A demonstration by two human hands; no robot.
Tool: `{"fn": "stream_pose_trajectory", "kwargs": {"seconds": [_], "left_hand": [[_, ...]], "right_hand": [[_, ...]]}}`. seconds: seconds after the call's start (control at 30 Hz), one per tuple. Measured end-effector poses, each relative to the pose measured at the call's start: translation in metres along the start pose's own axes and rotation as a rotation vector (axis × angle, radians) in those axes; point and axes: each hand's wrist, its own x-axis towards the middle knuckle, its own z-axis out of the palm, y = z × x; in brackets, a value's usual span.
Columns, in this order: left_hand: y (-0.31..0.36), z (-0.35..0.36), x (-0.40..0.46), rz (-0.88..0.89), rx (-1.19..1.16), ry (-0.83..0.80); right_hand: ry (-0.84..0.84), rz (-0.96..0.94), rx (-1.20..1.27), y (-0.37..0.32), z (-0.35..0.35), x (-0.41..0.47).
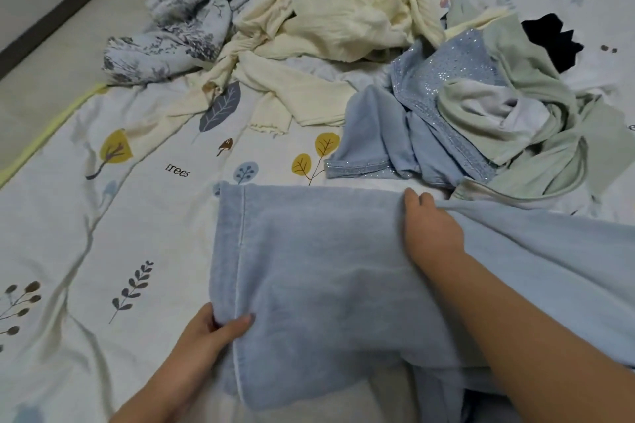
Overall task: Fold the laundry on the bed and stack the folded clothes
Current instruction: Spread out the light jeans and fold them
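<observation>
Beyond the right hand [431,230], a crumpled heap of unfolded laundry lies on the bed sheet [68,223]: a sparkly blue garment [429,96] and a pale green garment [529,120] just past the fingertips, with a small black item [553,39] farther out on the same side. Farther out, between the two hands' lines of reach, sits a cream garment [336,14], and beside it, toward the left hand's side, a grey floral cloth [178,34]. None of these touches the hands. The task item in progress, a light blue towel [316,264], lies spread flat on the sheet directly between the hands, its stitched hem running along the edge nearest the left hand [213,333]. The left hand pinches that hem at the near corner, thumb on top and fingers tucked beneath the cloth. The right hand rests on the towel's far edge, fingers curled over the fold and gripping it; the right forearm crosses over the towel. More blue cloth drapes outward past the right forearm; whether it is the same towel cannot be told. No folded stack is visible.
</observation>
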Motion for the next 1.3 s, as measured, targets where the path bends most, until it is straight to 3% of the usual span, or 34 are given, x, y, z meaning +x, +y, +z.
{"fn": "stream_pose_trajectory", "kwargs": {"seconds": [0.07,0.17,0.27,0.37,0.5,0.6,0.7,0.77,0.83,1.03,1.17,1.3], "left_hand": [[0.002,-0.011,-0.006,0.060,0.035,-0.027],[0.020,-0.040,-0.008,0.201,0.199,0.178],[0.053,-0.074,0.000,0.383,0.564,0.354],[0.069,-0.084,0.021,0.387,0.773,0.443],[0.062,-0.062,0.046,0.227,1.065,0.535],[0.052,-0.026,0.049,0.426,1.191,0.610],[0.034,0.023,0.042,0.665,1.248,0.450],[0.018,0.044,0.042,0.600,1.368,0.244],[-0.004,0.046,0.056,0.488,1.504,0.142],[-0.002,0.048,0.063,0.404,1.604,0.144],[0.020,0.062,0.027,0.580,1.414,0.187],[0.016,0.098,-0.023,0.813,1.063,0.062]], "right_hand": [[-0.018,-0.011,-0.064,-0.001,-0.006,0.005],[0.017,-0.008,-0.084,-0.001,-0.018,0.011],[0.166,0.047,0.074,-0.008,-0.037,0.023],[0.257,0.049,0.249,-0.018,-0.040,0.033],[0.047,0.027,0.364,-0.028,-0.020,0.024],[0.108,-0.035,0.310,-0.038,0.002,-0.007],[0.128,-0.097,0.180,-0.045,0.033,-0.040],[-0.017,-0.100,0.088,-0.045,0.054,-0.053],[-0.134,-0.097,0.034,-0.043,0.067,-0.055],[-0.225,-0.169,0.184,-0.035,0.046,-0.059],[-0.177,-0.157,0.333,-0.008,0.016,-0.105],[-0.078,-0.115,0.383,0.038,0.008,-0.161]]}}
